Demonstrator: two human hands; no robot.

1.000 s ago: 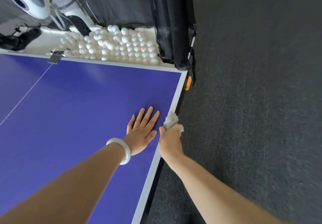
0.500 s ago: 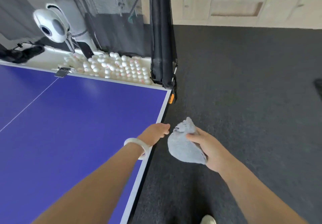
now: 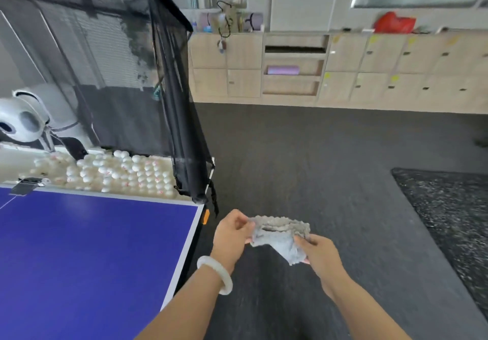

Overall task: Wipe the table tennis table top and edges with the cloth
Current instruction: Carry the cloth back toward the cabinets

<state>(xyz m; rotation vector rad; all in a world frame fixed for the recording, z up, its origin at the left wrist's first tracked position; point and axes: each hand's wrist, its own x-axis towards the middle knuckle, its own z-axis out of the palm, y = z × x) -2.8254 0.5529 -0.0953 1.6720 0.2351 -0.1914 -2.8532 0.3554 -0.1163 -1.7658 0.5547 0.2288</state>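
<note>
Currently left hand [image 3: 229, 236] and right hand [image 3: 319, 252] each have fingers pinched on opposite ends of the crumpled grey cloth [image 3: 277, 236], held over the dark carpet floor [image 3: 330, 168] just beside the white side edge [image 3: 182, 256] of the blue table tennis bench [image 3: 92, 247]. Suggest folding it into a flat pad, then running it along that edge. Floor side open; black mesh net [image 3: 174, 102] and orange clip [image 3: 205, 216] crowd the far corner.
</note>
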